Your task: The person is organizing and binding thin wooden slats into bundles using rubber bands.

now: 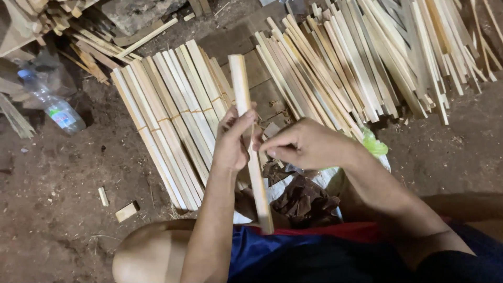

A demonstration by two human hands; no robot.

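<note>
My left hand (pixel 234 137) grips a long pale bamboo slat (pixel 241 86) near its middle, holding it upright and slightly tilted over my lap. The slat's lower end (pixel 263 209) reaches down to my blue shorts. My right hand (pixel 301 144) pinches the slat's right edge with fingertips, just beside the left hand. Whether the right hand also holds a small tool is hidden.
A tied bundle of bamboo slats (pixel 173 115) lies on the dirt floor ahead left. A larger loose pile of slats (pixel 367 57) fans out ahead right. A plastic water bottle (pixel 55 107) lies at left. Small wood offcuts (pixel 126 211) sit near my knee.
</note>
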